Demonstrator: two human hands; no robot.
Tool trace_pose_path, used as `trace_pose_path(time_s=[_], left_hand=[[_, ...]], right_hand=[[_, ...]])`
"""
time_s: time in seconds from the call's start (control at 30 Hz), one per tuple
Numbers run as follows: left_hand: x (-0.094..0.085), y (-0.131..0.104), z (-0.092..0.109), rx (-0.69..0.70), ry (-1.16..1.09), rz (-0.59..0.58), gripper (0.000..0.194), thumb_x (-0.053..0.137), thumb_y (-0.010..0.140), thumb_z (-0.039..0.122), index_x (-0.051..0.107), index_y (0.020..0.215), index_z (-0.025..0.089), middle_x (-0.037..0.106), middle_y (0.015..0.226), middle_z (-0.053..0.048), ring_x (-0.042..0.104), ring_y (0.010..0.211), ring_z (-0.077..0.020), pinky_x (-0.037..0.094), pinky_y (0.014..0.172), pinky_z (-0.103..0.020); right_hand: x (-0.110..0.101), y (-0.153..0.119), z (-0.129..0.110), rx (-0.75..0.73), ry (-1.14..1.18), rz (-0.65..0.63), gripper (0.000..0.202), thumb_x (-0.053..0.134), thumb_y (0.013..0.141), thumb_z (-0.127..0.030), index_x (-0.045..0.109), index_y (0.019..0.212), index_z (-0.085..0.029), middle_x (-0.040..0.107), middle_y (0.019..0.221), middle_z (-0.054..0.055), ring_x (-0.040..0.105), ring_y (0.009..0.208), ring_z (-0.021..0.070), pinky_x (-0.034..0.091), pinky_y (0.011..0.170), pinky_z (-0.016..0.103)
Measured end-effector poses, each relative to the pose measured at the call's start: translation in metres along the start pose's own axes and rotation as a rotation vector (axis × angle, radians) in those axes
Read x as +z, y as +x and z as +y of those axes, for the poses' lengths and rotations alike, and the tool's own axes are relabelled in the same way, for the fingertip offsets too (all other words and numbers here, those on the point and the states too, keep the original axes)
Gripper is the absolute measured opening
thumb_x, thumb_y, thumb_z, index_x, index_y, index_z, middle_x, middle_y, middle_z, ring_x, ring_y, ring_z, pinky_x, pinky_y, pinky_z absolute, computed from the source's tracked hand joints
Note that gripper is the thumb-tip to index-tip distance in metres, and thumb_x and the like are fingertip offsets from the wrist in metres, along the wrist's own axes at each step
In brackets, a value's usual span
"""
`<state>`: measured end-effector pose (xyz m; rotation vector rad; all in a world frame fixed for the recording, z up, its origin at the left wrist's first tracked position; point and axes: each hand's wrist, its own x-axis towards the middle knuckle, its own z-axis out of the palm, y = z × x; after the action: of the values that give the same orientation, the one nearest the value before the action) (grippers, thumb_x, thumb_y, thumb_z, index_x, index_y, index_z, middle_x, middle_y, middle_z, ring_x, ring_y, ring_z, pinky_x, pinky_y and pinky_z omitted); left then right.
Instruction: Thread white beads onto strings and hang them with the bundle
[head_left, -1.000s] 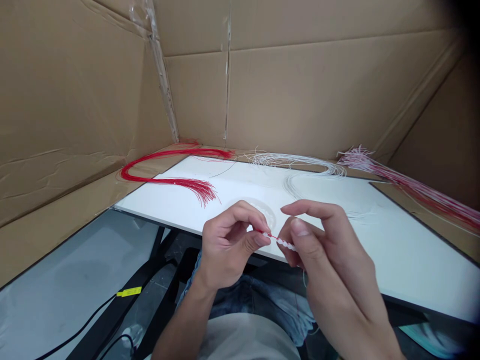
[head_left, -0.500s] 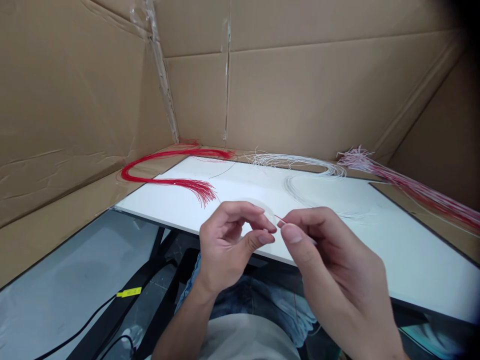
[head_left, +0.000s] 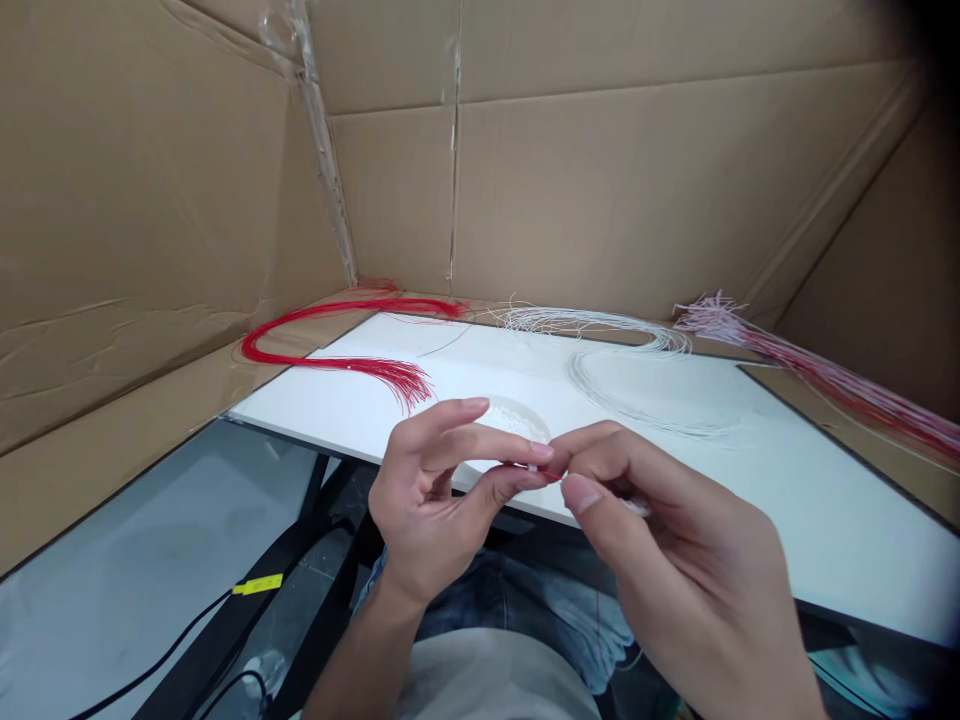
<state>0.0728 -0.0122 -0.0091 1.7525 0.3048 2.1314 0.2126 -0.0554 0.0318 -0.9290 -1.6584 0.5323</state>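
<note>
Thumb and index finger of my left hand [head_left: 442, 490] pinch a tiny white piece [head_left: 532, 467] above the table's front edge. My right hand [head_left: 675, 550], closed and touching the left fingertips, pinches a thin red wire [head_left: 551, 476] whose end reaches the white piece. Whether the wire passes through the piece is too small to tell. Something whitish [head_left: 636, 507] shows between my right thumb and curled fingers. Behind the hands lies a round, shallow, pale dish [head_left: 536, 420] with small white bits in it, partly hidden by my left hand.
On the white table [head_left: 750, 500], a red wire bundle [head_left: 255, 345] curves at the left. White wires [head_left: 592, 318] lie at the back, with a fainter loop [head_left: 600, 400] nearer. A pink-and-red bundle [head_left: 840, 378] is at the right. Cardboard walls [head_left: 600, 180] stand behind.
Both hands have come together and the wire's end has moved left and down to the white piece. My left index finger has straightened, and more of the dish shows.
</note>
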Motion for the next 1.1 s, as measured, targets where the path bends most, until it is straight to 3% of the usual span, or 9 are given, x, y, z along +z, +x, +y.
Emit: trace_pose_path(time_s=[0.47, 0.67, 0.8, 1.1], left_hand=[[-0.002, 0.004, 0.004, 0.159, 0.237, -0.066, 0.063, 0.081, 0.089, 0.008, 0.055, 0.144, 0.024, 0.085, 0.100, 0.001, 0.082, 0.085, -0.0115, 0.069, 0.087, -0.022], [-0.007, 0.000, 0.004, 0.287, 0.404, -0.161, 0.077, 0.078, 0.087, -0.001, 0.048, 0.155, 0.019, 0.082, 0.114, -0.007, 0.081, 0.099, -0.0147, 0.068, 0.094, -0.024], [-0.011, -0.004, 0.004, 0.291, 0.446, -0.215, 0.077, 0.075, 0.088, -0.002, 0.048, 0.157, 0.018, 0.081, 0.120, -0.010, 0.081, 0.103, -0.0186, 0.069, 0.092, -0.027], [-0.008, 0.001, 0.003, 0.286, 0.398, -0.208, 0.079, 0.075, 0.087, -0.007, 0.046, 0.156, 0.016, 0.080, 0.117, -0.008, 0.080, 0.102, -0.0141, 0.067, 0.095, -0.025]], right_hand=[[-0.007, 0.005, 0.002, -0.088, -0.177, -0.067, 0.022, 0.053, 0.097, -0.013, 0.056, 0.077, -0.023, 0.065, 0.083, -0.005, 0.052, 0.063, 0.0062, 0.039, 0.054, 0.020], [-0.007, 0.004, 0.006, -0.196, -0.310, -0.006, 0.021, 0.051, 0.094, -0.010, 0.054, 0.076, -0.022, 0.062, 0.078, -0.004, 0.054, 0.065, 0.0056, 0.040, 0.057, 0.018], [-0.006, 0.004, 0.007, -0.203, -0.326, -0.004, 0.021, 0.051, 0.094, -0.009, 0.054, 0.078, -0.022, 0.060, 0.079, -0.005, 0.054, 0.066, 0.0061, 0.041, 0.058, 0.018], [-0.014, 0.005, 0.007, -0.152, -0.340, -0.088, 0.021, 0.052, 0.096, -0.010, 0.057, 0.079, -0.022, 0.060, 0.079, -0.004, 0.057, 0.065, 0.0072, 0.044, 0.058, 0.019]])
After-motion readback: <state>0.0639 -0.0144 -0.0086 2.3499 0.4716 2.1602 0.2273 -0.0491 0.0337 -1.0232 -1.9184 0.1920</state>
